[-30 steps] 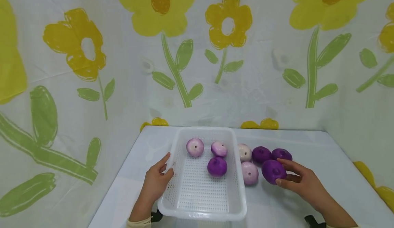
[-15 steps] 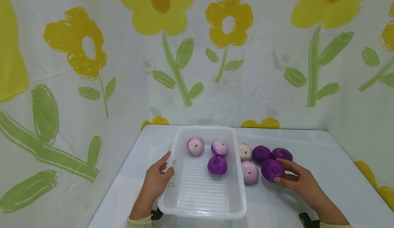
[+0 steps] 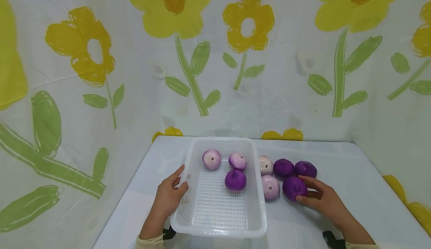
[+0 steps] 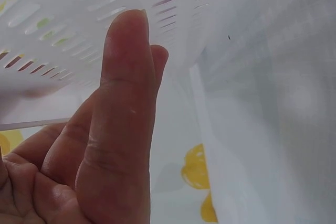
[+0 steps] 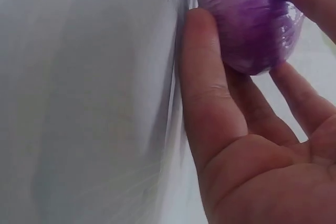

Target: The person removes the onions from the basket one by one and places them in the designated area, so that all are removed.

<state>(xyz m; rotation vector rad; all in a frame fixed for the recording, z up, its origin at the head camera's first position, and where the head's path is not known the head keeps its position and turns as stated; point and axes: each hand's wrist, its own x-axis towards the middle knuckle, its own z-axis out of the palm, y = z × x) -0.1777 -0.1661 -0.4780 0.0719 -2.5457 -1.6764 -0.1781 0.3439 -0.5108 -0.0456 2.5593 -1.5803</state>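
Observation:
My left hand (image 3: 170, 196) rests with fairly straight fingers against the left side of a white perforated plastic basket (image 3: 220, 233). In the left wrist view, its fingers (image 4: 126, 87) lie along the slotted wall. Inside the basket are a purple onion (image 3: 235, 180) and two pale pinkish onions (image 3: 211, 159) (image 3: 237, 161). Right of the basket, my right hand (image 3: 321, 196) holds a glossy purple onion (image 3: 295, 189) between thumb and fingers, close over the table. The right wrist view shows this onion (image 5: 249, 24) at the fingertips, its far side cut off by the frame.
Against the basket's right side sit a whitish onion (image 3: 266, 165) and a pale pink onion (image 3: 271, 187). Two dark purple onions (image 3: 284, 168) (image 3: 305, 169) stand behind the held one. A flower-print cloth (image 3: 276, 103) surrounds the white table (image 3: 353, 174).
My right hand has shifted slightly left and lower with the purple onion, bringing it nearer the pale pink one. The left hand and basket stay in place; the head view drifts a little.

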